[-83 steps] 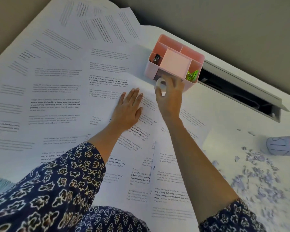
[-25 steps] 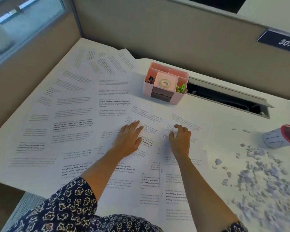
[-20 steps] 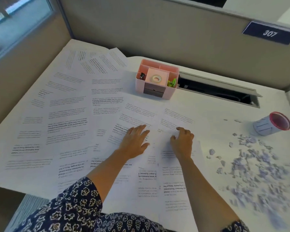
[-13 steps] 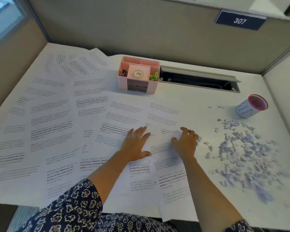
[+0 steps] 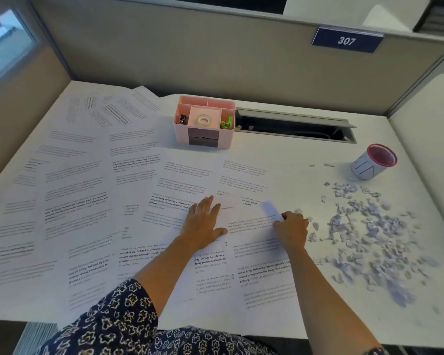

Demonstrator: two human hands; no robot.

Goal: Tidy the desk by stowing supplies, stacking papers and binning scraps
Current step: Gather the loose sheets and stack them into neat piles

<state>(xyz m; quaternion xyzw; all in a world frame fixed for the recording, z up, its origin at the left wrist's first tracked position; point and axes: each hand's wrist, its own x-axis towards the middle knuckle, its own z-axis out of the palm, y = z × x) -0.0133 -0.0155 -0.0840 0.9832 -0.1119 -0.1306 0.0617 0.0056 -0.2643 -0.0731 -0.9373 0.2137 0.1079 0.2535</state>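
Head view: the tape (image 5: pixel 203 120) now sits in the organizer (image 5: pixel 203 146). The right hand (image 5: pixel 291 228) has dropped to pinch a sheet (image 5: pixel 269 210) by its corner, and the left hand (image 5: pixel 205 222) presses flat, fingers straight. Stacking is probably starting.

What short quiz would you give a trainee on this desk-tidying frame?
1. True or false: the tape roll sits in the pink organiser.
2. The left hand is: A) lying flat on the printed sheets; B) gripping a pen; C) curled into a fist.
3. What does the right hand pinch?
Key: 1 true; 2 A; 3 a lifted sheet corner.
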